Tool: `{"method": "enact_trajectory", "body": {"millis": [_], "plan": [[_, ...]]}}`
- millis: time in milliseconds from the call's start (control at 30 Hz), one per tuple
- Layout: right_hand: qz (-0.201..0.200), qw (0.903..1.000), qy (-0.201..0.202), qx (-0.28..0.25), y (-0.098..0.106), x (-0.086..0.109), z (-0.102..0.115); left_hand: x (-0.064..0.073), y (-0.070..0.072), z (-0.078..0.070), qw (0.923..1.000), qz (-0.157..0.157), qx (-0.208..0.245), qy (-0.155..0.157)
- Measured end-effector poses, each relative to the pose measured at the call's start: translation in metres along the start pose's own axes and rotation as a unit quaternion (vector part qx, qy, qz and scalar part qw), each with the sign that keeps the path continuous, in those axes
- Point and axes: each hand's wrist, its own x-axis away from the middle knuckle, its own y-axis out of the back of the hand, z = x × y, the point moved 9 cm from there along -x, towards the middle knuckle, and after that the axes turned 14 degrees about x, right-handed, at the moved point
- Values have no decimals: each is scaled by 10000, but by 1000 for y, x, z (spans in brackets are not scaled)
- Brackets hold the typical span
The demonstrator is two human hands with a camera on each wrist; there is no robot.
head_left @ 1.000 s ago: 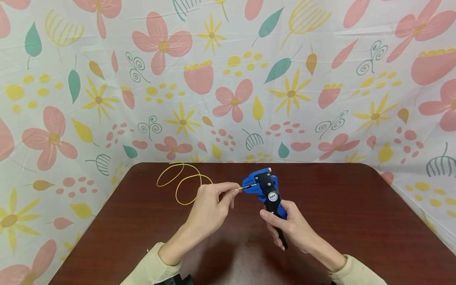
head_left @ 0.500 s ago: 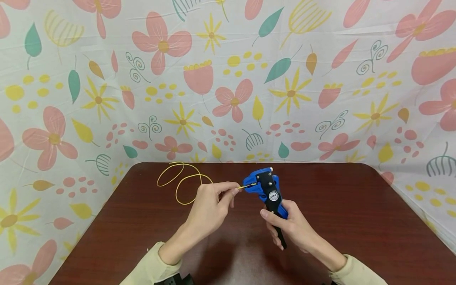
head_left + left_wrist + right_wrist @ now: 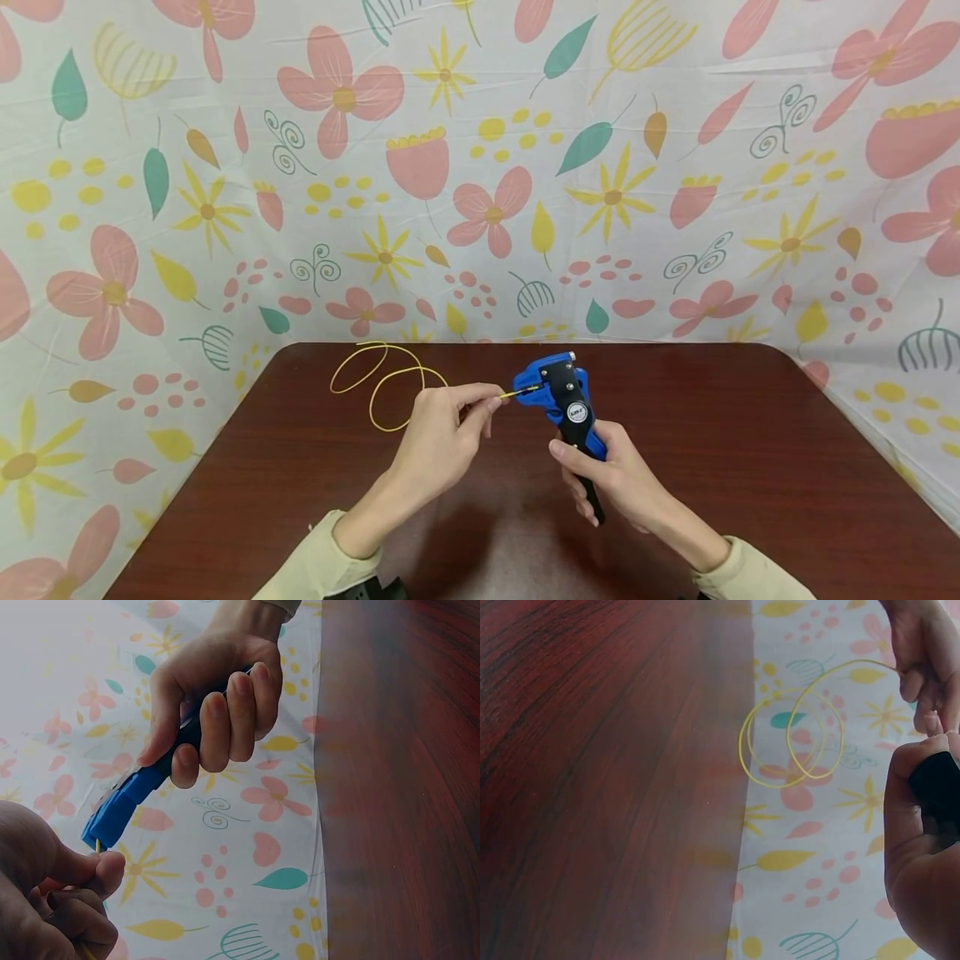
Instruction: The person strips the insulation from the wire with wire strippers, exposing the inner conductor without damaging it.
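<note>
A blue and black wire stripper (image 3: 558, 387) is gripped around its handles by my right hand (image 3: 615, 475), held up over the table with its head tilted toward the left. Between thumb and index finger, my left hand (image 3: 446, 433) pinches a thin yellow wire (image 3: 397, 377) near one end. That end lies in the stripper's mouth, close to the fingertips. The rest of the wire trails behind the left hand in loose loops. In the left wrist view the fingers of the right hand (image 3: 217, 712) curl round the stripper (image 3: 120, 810).
The dark reddish-brown table (image 3: 750, 433) has rounded far corners. Behind it hangs a white cloth (image 3: 480, 108) printed with flowers and leaves, reaching round both sides. The wire's loops lie toward the far left of the table.
The wire stripper has shifted very slightly to the right, away from the left fingertips, over the last second. The left hand and the wire loops stay in place.
</note>
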Motion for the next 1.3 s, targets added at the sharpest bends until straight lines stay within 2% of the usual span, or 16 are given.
{"method": "enact_trajectory", "body": {"millis": [1300], "plan": [[-227,9995,-206,61,1,-2,-4,0,1,4,10000,-22,41,74]]}}
